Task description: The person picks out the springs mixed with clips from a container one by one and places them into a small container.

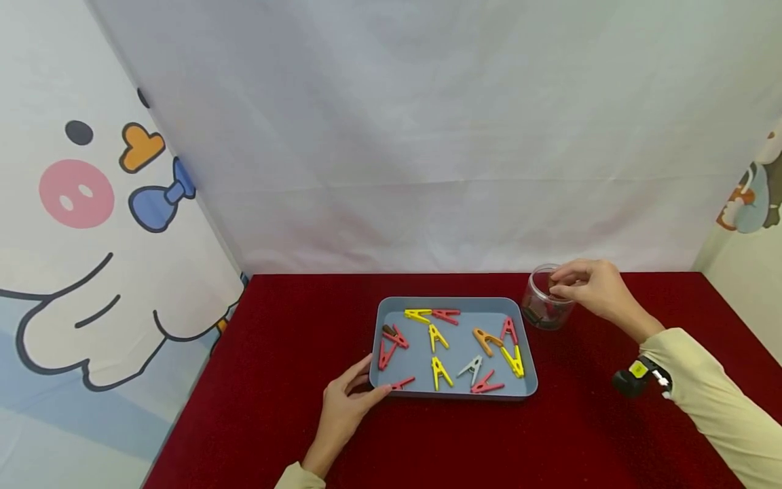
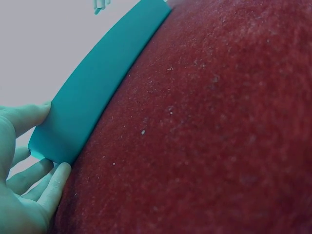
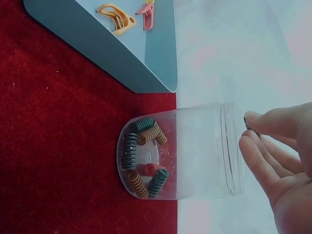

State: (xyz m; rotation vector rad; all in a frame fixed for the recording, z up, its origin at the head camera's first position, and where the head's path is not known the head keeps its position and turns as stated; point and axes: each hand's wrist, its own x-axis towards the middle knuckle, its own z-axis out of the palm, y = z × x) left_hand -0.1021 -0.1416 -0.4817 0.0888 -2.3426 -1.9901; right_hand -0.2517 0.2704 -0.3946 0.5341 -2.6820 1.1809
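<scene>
My left hand [image 1: 345,407] holds the near left corner of a blue-grey tray [image 1: 452,395], with the thumb at its rim and fingers against the outer wall. Inside the tray lie several plastic clothespins [image 1: 438,373], in red, yellow, orange and grey. A short dark brown spring [image 1: 389,331] sits among them at the left. Over the mouth of a clear jar [image 3: 200,151], my right hand [image 1: 589,288] pinches a small dark spring [image 3: 251,127], mostly hidden by the fingertips. Several coil springs [image 3: 130,151], dark green, brown and red, lie at the jar's bottom.
A red cloth [image 1: 293,326] covers the table. The jar stands just beyond the tray's right side, near the back edge. Behind the table hangs a pale curtain [image 1: 458,136], and a cartoon-printed sheet [image 1: 79,258] hangs at the left.
</scene>
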